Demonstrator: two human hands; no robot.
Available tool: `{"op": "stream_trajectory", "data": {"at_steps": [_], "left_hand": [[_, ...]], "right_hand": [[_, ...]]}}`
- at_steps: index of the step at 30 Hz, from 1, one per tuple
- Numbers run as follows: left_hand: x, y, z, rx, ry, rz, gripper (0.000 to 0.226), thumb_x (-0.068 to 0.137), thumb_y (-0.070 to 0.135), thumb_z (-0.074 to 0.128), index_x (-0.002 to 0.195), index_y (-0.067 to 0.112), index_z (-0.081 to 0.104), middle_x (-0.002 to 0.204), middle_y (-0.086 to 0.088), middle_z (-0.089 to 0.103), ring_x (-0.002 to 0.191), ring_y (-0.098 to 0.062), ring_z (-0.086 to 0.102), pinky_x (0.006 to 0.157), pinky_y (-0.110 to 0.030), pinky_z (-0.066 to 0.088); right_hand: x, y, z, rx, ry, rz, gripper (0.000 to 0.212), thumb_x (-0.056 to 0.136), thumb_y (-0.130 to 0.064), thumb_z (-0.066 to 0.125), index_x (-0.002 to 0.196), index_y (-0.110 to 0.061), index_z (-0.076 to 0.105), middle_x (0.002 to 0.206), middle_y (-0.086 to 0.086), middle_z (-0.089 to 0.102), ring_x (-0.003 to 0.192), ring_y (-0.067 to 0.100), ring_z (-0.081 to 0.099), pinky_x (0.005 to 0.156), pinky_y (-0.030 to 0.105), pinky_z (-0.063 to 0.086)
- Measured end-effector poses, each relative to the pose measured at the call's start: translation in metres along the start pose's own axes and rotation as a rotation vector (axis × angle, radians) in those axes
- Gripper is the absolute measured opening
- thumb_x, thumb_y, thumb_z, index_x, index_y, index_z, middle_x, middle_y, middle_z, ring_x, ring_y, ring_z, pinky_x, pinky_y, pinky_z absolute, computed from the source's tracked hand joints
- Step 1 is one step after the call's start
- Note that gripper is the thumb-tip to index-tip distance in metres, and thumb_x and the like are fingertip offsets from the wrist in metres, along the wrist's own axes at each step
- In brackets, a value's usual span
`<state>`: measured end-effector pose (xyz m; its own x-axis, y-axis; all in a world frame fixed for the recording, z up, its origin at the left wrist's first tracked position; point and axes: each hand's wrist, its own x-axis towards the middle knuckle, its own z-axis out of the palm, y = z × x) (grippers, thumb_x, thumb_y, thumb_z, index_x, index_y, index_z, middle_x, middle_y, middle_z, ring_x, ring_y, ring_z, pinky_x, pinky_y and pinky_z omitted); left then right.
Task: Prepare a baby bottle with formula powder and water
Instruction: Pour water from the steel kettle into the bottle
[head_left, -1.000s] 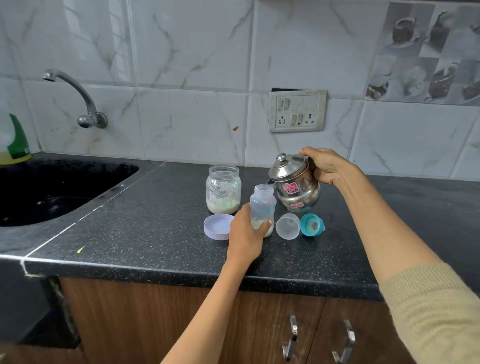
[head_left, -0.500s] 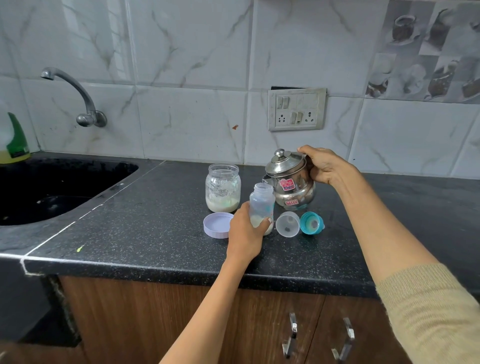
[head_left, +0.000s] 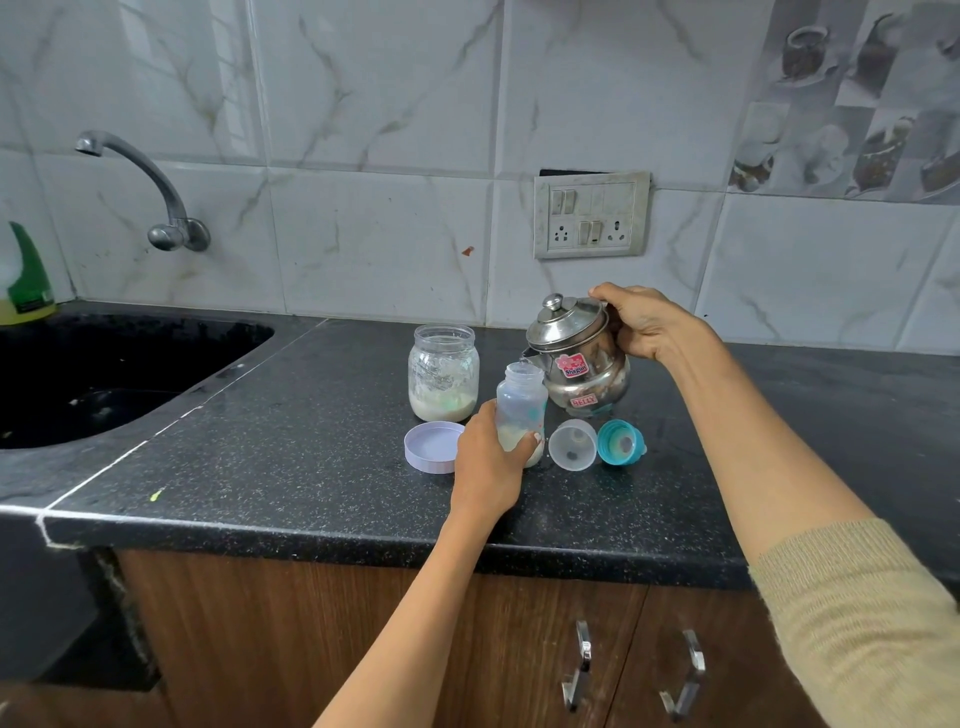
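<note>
Baby bottle (head_left: 521, 410) stands upright on worktop (head_left: 260, 457), uncapped, pale formula in the bottom. Left hand (head_left: 485, 467) grips its lower body, fingers curled round it. Right hand (head_left: 641, 322) holds steel kettle (head_left: 576, 358) at its rear, fingers curled round the handle side; handle itself hidden. Kettle tilted, spout just over bottle mouth; whether water flows, cannot tell. Powder jar (head_left: 443, 373) stands open behind, its lid (head_left: 434, 447) beside the bottle. Clear cap (head_left: 573, 445) and teal teat ring (head_left: 620, 442) lie to the right.

Handling, by judgement: bottle is light plastic, narrow-based, tips easily, so a low hold suits. Kettle is heavier, smooth, poss. hot; take by handle only.
</note>
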<state>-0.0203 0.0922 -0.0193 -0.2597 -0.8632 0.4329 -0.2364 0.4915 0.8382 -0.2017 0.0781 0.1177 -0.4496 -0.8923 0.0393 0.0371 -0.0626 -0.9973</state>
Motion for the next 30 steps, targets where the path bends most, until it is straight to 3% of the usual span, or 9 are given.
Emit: {"op": "stream_trajectory", "data": {"at_steps": [4, 8, 13, 18, 30], "left_hand": [[0.0004, -0.0008, 0.0005, -0.006, 0.002, -0.009, 0.027, 0.085, 0.018, 0.066, 0.107, 0.009, 0.052, 0.097, 0.001, 0.056, 0.089, -0.016, 0.050, 0.073, -0.024, 0.034], [0.0004, -0.0012, 0.0012, -0.023, 0.001, -0.011, 0.031, 0.085, 0.019, 0.067, 0.110, 0.008, 0.052, 0.101, -0.003, 0.059, 0.090, -0.017, 0.050, 0.075, -0.025, 0.035], [0.0010, -0.0029, 0.0019, -0.008, 0.009, -0.007, 0.030, 0.085, 0.019, 0.067, 0.108, 0.007, 0.052, 0.102, -0.004, 0.060, 0.090, -0.018, 0.051, 0.075, -0.026, 0.036], [0.0016, -0.0043, 0.0025, -0.017, 0.002, -0.008, 0.032, 0.084, 0.020, 0.067, 0.110, 0.010, 0.053, 0.107, -0.005, 0.062, 0.097, -0.022, 0.056, 0.080, -0.032, 0.043], [0.0017, -0.0036, 0.0022, -0.011, 0.004, 0.000, 0.030, 0.084, 0.020, 0.067, 0.108, 0.010, 0.053, 0.100, -0.001, 0.059, 0.092, -0.019, 0.054, 0.075, -0.027, 0.037]], "right_hand": [[-0.0006, -0.0002, 0.0012, 0.002, -0.011, 0.004, 0.019, 0.091, -0.007, 0.053, 0.072, -0.010, 0.054, 0.065, 0.007, 0.054, 0.061, 0.016, 0.051, 0.063, 0.029, 0.046], [-0.0009, -0.0007, 0.0001, 0.007, -0.018, 0.007, 0.019, 0.091, -0.008, 0.054, 0.072, -0.009, 0.056, 0.047, 0.003, 0.059, 0.059, 0.016, 0.053, 0.061, 0.029, 0.048], [-0.0033, -0.0019, 0.0002, -0.018, -0.033, 0.010, 0.018, 0.091, -0.009, 0.053, 0.073, -0.010, 0.055, 0.067, 0.007, 0.054, 0.060, 0.015, 0.052, 0.060, 0.028, 0.048], [-0.0021, -0.0018, 0.0000, -0.017, -0.029, 0.012, 0.018, 0.091, -0.008, 0.054, 0.073, -0.010, 0.055, 0.069, 0.008, 0.054, 0.060, 0.015, 0.052, 0.059, 0.027, 0.048], [-0.0034, -0.0024, -0.0007, -0.030, -0.017, 0.023, 0.017, 0.091, -0.010, 0.055, 0.073, -0.010, 0.056, 0.049, 0.002, 0.058, 0.053, 0.013, 0.054, 0.052, 0.022, 0.050]]}}
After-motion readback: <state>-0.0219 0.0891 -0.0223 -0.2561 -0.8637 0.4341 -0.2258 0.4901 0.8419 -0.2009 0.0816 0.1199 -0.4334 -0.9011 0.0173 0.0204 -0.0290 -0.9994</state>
